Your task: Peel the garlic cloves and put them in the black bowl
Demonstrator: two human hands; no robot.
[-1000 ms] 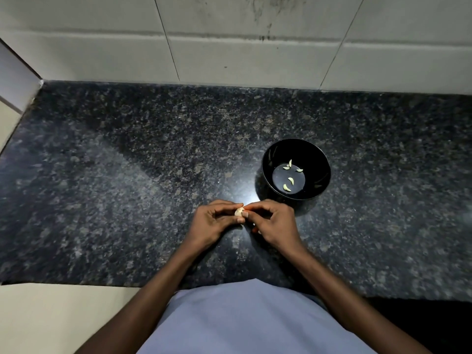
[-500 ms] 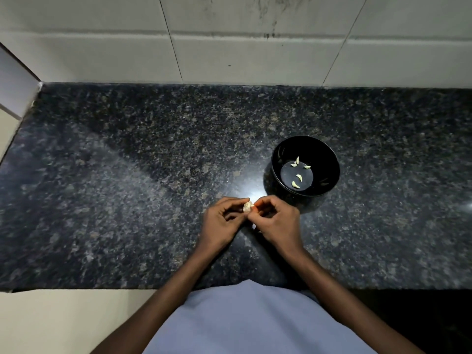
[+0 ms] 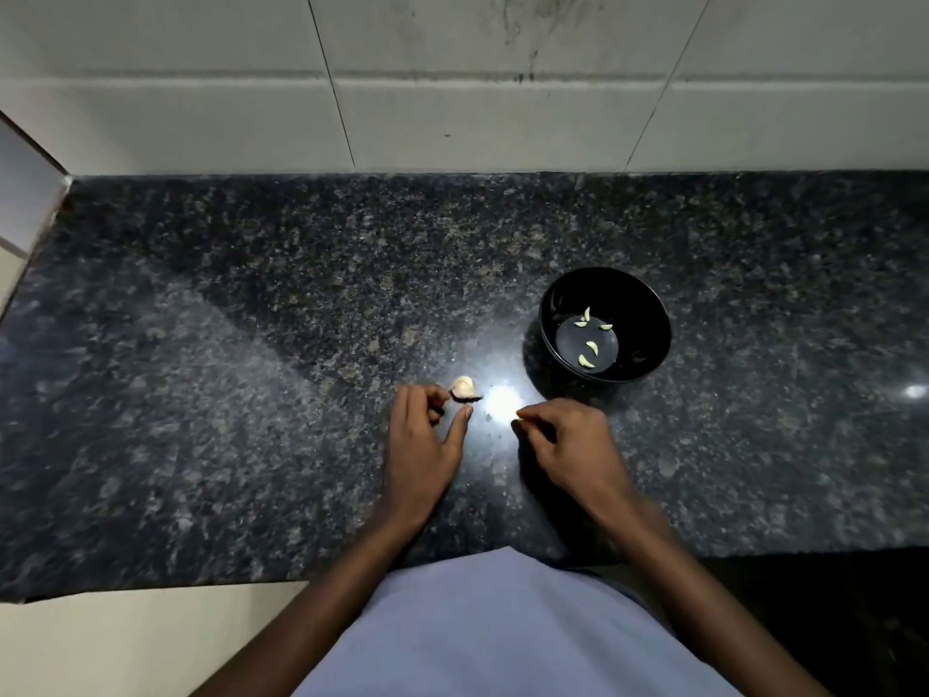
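— How far along?
— Five peeled cloves (image 3: 586,361) lie in the black bowl (image 3: 653,314), beyond the right hand (image 3: 568,445), whose curled fingers pinch something small.
— And the left hand (image 3: 420,445)?
— Loosely open; the garlic piece (image 3: 463,387) rests unpeeled at its fingertips.

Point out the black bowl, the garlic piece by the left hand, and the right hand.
black bowl (image 3: 653,314): head view, on its inner right wall.
garlic piece (image 3: 463,385): head view, on its pale top.
right hand (image 3: 573,445): head view, on the back of the hand.
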